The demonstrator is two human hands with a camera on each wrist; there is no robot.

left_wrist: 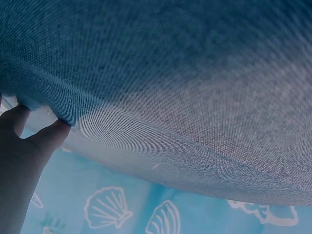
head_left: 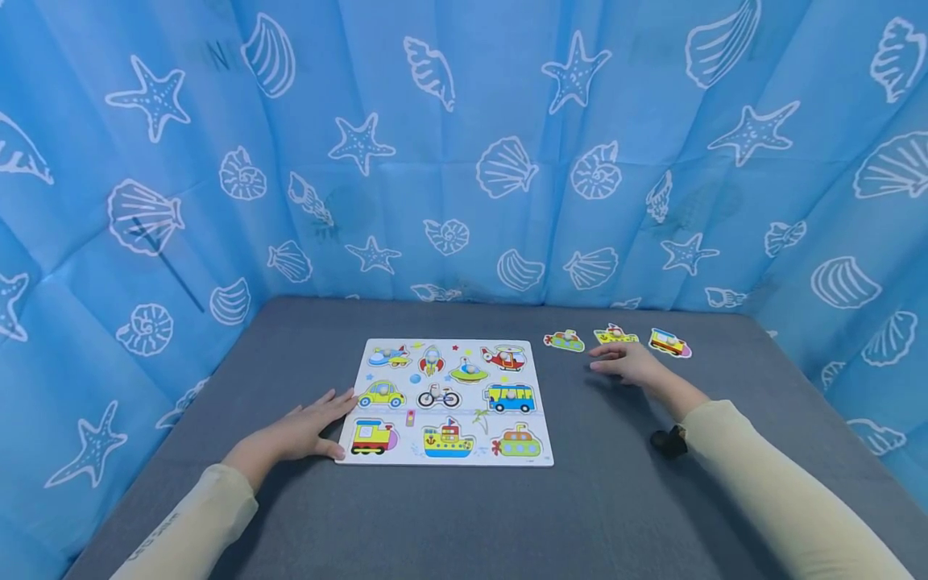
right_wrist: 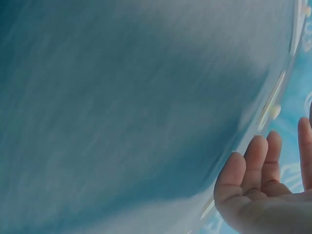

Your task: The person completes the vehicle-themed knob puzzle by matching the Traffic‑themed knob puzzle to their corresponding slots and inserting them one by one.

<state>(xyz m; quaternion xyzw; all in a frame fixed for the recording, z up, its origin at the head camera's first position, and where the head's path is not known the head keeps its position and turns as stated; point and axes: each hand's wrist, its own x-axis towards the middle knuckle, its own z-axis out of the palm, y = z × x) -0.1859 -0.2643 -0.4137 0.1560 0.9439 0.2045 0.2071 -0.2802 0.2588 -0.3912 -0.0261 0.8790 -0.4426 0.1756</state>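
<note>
- Against the puzzle board's (head_left: pixel 473 396) eight-o'clock edge, the left hand (head_left: pixel 303 428) is rested, fingers outspread — nothing is gripped.
- On the grey table (head_left: pixel 406 524), this board is laid flat, its upper rows filled with knobbed pieces (head_left: pixel 499 400).
- At its two o'clock, a loose submarine piece (head_left: pixel 565 341) is set.
- Beyond, a ship piece (head_left: pixel 613 333) is partly hidden by the right hand (head_left: pixel 632 365) — fingers loosely bent, nothing held; contact with the piece cannot be told.
- At that hand's two o'clock, a train piece (head_left: pixel 669 343) is laid.

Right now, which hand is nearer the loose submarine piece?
Right. The right hand is just right of the loose submarine piece; the left hand is at the left edge of the board.
</note>
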